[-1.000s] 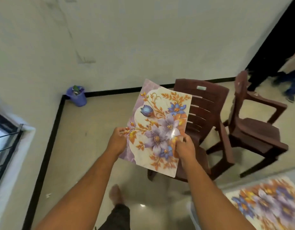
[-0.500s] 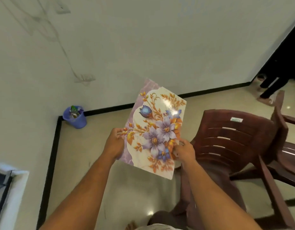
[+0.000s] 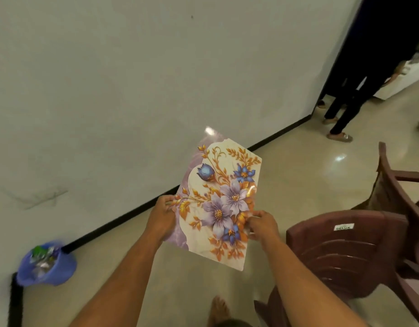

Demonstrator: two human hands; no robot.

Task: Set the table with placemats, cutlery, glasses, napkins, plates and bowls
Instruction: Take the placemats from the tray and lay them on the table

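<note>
I hold a floral placemat [image 3: 218,197] up in front of me, cream and lilac with purple, blue and orange flowers. It tilts to the right, above the floor. My left hand [image 3: 161,217] grips its left edge, thumb on the printed face. My right hand [image 3: 262,224] pinches its right edge near the lower flowers. A lilac edge behind the cream sheet may belong to a second mat; I cannot tell. The table is out of view.
A dark brown plastic chair [image 3: 345,253] stands close at the right, a second chair [image 3: 397,185] beyond it. A blue bin [image 3: 47,265] sits in the left wall corner. A person's legs [image 3: 343,109] stand by the dark doorway. My bare foot [image 3: 219,310] shows below.
The view has swung to the right: the bin and wall corner slid left and down, the doorway and a standing person came in. Both hands keep the placemat, held higher and nearer the wall.
</note>
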